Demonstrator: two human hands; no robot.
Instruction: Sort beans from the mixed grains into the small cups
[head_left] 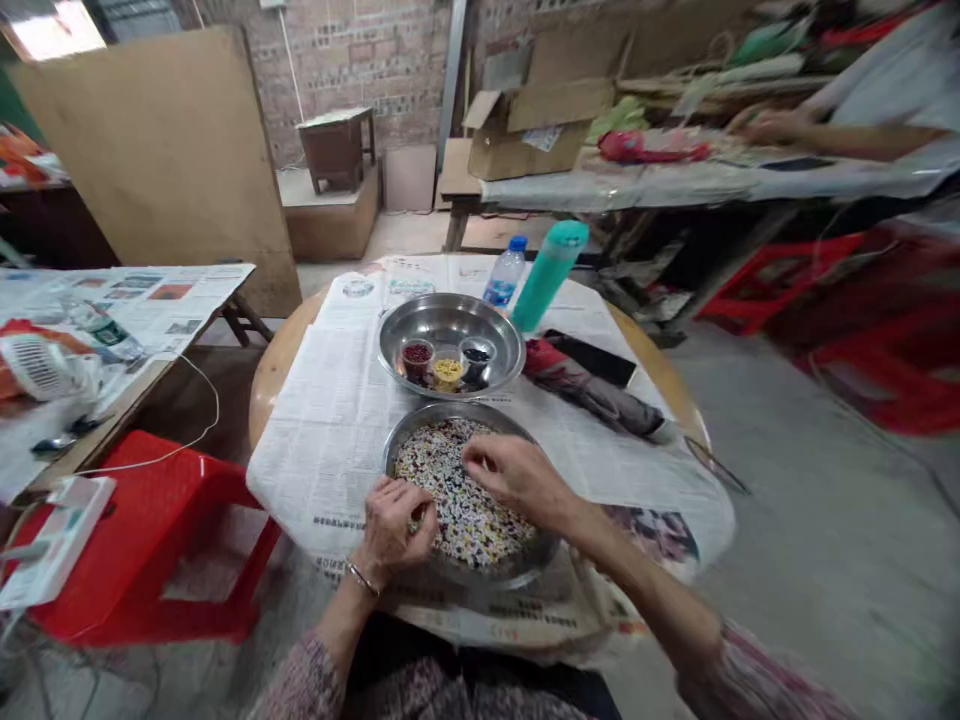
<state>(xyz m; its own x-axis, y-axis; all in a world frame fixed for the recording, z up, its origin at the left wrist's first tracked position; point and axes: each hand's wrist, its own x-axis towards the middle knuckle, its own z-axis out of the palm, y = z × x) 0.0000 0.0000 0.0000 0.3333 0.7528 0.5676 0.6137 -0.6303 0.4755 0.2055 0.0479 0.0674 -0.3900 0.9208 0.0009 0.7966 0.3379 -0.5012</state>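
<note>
A metal basin (pixel 517 583) in front of me holds a mixed layer of small white, yellow, dark red and black grains or beans (pixel 457 480). Over its left rim, my left hand (pixel 397 525) is closed with curled fingers; whatever lies in them is hidden. My right hand (pixel 517 478) hovers above the mix, thumb and fingertips drawn together, too small a detail to name anything in the pinch. Behind stands a second metal basin (pixel 450 312) with three clear cups: dark red beans (pixel 417 353), yellow pieces (pixel 448 371) and black beans (pixel 475 356).
Newspaper (pixel 322 400) covers the round table. A water bottle (pixel 505 272), a turquoise bottle (pixel 551 275), a folded umbrella (pixel 600 393) and a dark phone-like slab (pixel 592 357) lie beyond. At left is a red stool (pixel 150 530); at back right, another person's arm (pixel 847 138) rests over a workbench.
</note>
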